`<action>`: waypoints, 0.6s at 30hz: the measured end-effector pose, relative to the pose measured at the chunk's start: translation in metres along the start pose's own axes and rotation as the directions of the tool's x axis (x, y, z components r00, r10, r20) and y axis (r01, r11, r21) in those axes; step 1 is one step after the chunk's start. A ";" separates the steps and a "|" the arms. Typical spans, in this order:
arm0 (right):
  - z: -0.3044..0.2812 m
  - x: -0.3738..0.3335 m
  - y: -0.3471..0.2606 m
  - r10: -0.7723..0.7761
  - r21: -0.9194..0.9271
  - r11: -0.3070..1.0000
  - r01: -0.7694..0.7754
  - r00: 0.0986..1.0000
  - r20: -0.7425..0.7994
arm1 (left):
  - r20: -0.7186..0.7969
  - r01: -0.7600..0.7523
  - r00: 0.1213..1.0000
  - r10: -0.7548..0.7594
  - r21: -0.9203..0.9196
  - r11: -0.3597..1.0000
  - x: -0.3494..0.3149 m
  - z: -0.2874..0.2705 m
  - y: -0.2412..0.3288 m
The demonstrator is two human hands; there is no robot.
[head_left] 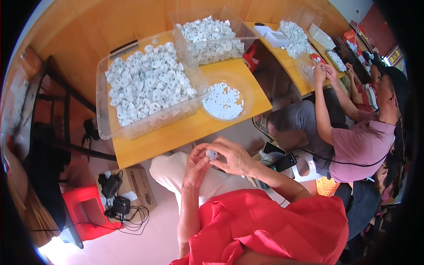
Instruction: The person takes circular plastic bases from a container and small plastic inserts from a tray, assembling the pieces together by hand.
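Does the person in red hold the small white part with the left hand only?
No, the left hand and the right hand both hold the white part.

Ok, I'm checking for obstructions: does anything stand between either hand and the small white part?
Nothing visible does: the left hand and right hand both hold the small white part directly.

Place: small-parts workshop, pretty sure
Counters [168,138]: yellow tops, one past the other
Bins [102,104]: clear, heaped with white parts [145,84]
Co-worker [360,150]: seated, hands busy too
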State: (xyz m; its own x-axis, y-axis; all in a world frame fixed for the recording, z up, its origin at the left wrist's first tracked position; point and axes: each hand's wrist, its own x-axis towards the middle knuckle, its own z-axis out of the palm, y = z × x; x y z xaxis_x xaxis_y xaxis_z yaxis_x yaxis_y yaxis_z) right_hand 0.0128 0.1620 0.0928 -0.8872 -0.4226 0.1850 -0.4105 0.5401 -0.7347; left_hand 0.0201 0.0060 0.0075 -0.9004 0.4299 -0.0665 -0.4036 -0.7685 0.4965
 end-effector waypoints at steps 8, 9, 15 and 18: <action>-0.090 0.072 0.018 -0.046 -0.208 0.978 -0.011 0.964 -0.263 | 0.003 0.015 1.000 -0.015 0.037 0.999 -0.001 -0.005 0.004; -0.108 0.093 0.019 -0.114 -0.286 0.958 0.033 0.955 -0.273 | 0.013 0.008 1.000 -0.008 0.034 0.999 -0.002 -0.006 0.003; -0.171 0.226 0.039 -0.486 -0.645 0.754 0.127 0.768 -0.417 | 0.035 0.011 0.999 -0.011 0.021 1.000 0.001 -0.002 0.004; -0.142 0.247 0.005 -0.504 -0.607 0.768 0.207 0.779 -0.372 | 0.017 -0.005 1.000 0.004 0.021 1.000 -0.001 -0.005 0.006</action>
State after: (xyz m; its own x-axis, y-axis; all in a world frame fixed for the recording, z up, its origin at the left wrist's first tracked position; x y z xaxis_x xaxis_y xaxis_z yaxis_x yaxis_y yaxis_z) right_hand -0.2388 0.1634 0.2270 -0.5628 -0.3308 0.7575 -0.6265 0.7685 -0.1298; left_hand 0.0180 -0.0012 0.0058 -0.8993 0.4346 -0.0493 -0.3958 -0.7606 0.5146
